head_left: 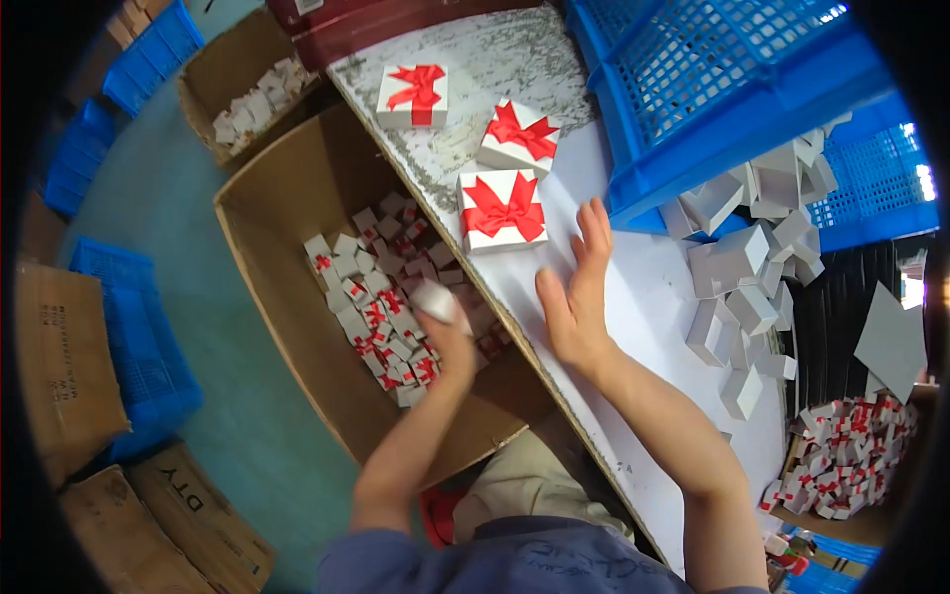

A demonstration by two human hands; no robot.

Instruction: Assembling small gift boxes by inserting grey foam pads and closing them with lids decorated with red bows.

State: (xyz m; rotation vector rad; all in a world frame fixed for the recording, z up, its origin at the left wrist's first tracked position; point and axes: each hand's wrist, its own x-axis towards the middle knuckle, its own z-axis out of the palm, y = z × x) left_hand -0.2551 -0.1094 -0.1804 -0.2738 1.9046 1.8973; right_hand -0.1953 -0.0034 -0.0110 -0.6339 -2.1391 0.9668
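My left hand (pixel 450 342) is over the large cardboard carton (pixel 287 332) at the table's left side, closed on a small white box (pixel 433 301) that is smeared by motion. Below it, the carton holds many small white gift boxes (pixel 381 332), some with red bows. My right hand (pixel 581 312) is open above the white tabletop, fingers stretched and apart, holding nothing. Just beyond its fingertips sits a white gift box with a red ribbon bow (pixel 503 210). Two more bowed boxes (pixel 520 136) (pixel 414 96) lie farther back on the worn tabletop.
A blue plastic crate (pixel 722 89) is tipped at the table's right, with plain white box parts (pixel 732 272) heaped below it. Another carton of red-and-white boxes (pixel 851 455) stands lower right. Blue crates (pixel 143 337) and cardboard cartons (pixel 69 361) line the floor at left.
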